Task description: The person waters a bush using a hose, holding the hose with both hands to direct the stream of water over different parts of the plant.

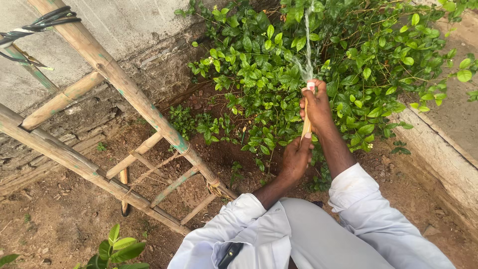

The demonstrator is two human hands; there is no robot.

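Head view shows your right hand [316,105] closed around the tip of a tan hose [306,124], thumb partly over the mouth so the water [308,45] fans up over the leafy shrub [318,55]. Your left hand [295,160] wraps the hose lower down, above the bare soil bed [64,219] beside the bamboo ladder [124,89]. Judge it light, bendy and wet-slick; grip close behind the nozzle end.

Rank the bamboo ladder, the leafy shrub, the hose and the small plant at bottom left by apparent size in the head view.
1-2. bamboo ladder and leafy shrub: too alike to rank
3. small plant
4. hose, mostly hidden by the right hand and left hand
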